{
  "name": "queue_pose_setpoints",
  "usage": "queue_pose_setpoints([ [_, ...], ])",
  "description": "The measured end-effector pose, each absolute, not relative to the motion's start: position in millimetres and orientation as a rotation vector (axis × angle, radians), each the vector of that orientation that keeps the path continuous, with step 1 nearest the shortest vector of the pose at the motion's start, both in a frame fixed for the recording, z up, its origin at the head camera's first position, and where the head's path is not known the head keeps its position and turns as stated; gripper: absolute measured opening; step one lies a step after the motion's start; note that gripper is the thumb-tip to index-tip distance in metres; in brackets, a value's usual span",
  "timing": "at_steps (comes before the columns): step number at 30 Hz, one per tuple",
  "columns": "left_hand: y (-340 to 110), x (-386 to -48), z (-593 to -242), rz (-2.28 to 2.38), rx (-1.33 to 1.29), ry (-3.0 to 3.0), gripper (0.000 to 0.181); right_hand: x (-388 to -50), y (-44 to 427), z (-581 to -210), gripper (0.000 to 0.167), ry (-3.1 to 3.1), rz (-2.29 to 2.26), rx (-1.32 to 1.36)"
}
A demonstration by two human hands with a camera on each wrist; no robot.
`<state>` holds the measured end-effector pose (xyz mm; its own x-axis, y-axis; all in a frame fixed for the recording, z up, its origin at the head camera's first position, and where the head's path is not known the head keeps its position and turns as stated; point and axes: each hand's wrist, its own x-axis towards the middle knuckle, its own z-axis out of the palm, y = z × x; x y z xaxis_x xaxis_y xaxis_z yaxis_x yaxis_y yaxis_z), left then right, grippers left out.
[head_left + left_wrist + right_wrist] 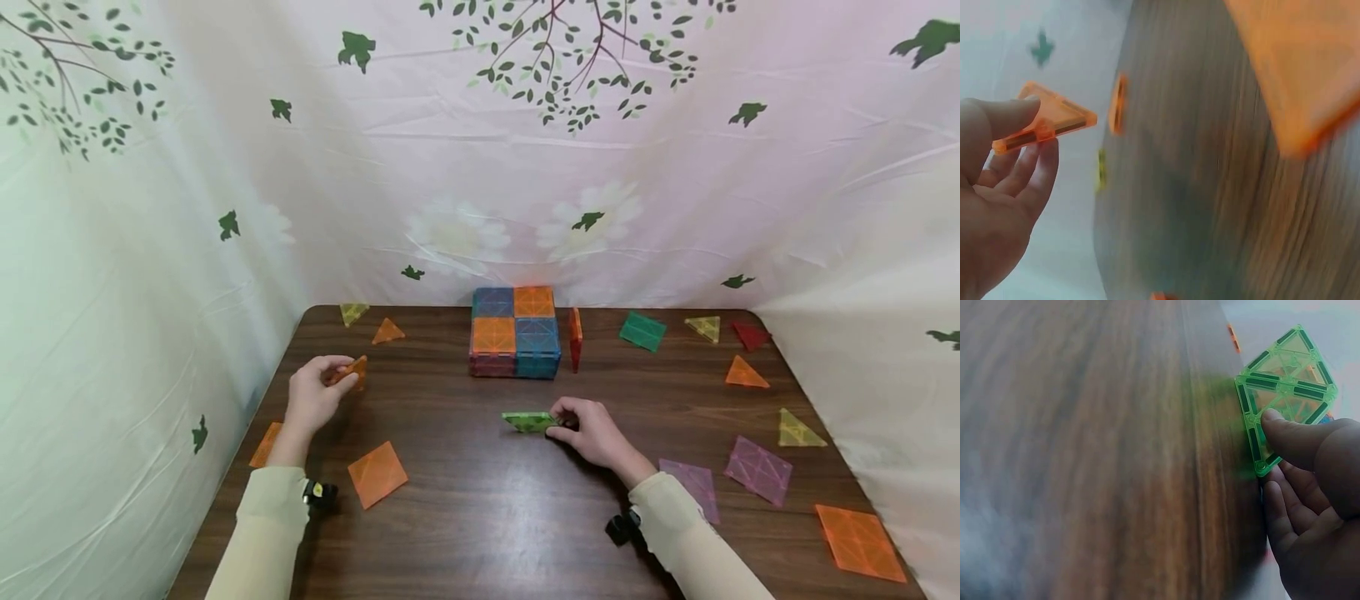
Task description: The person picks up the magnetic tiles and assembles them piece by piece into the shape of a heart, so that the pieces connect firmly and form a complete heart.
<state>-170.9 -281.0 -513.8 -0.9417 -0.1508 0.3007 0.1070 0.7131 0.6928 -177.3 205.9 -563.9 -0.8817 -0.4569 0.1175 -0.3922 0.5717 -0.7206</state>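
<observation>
Between thumb and fingers, my left hand pinches an orange triangular magnetic tile above the table's left side. My right hand grips two green triangular magnetic tiles, joined edge to edge like a diamond in the right wrist view. The head view shows the green tiles nearly edge-on, just in front of a block of blue and orange square tiles. Beside that block a red-orange tile stands on edge. Near my left forearm an orange square tile lies flat.
On the dark wooden table, a yellow triangle and an orange triangle lie at back left. Loose tiles spread along the right: a green square, purple squares, an orange square and several triangles. A printed curtain hangs behind.
</observation>
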Motion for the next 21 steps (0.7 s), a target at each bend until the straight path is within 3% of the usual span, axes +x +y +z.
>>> queue_pose_setpoints([
  [13, -187.4, -157.3, -517.8, -1.332, -0.414, -2.667, 0.016, -177.3, 204.6, -567.0, 0.016, 2.706, -1.226, -0.715],
  [21, -143.0, -153.4, -531.2, -1.355, -0.535, -2.781, 0.013, -179.3, 206.1, -566.3, 0.015, 2.708, -1.223, -0.728],
])
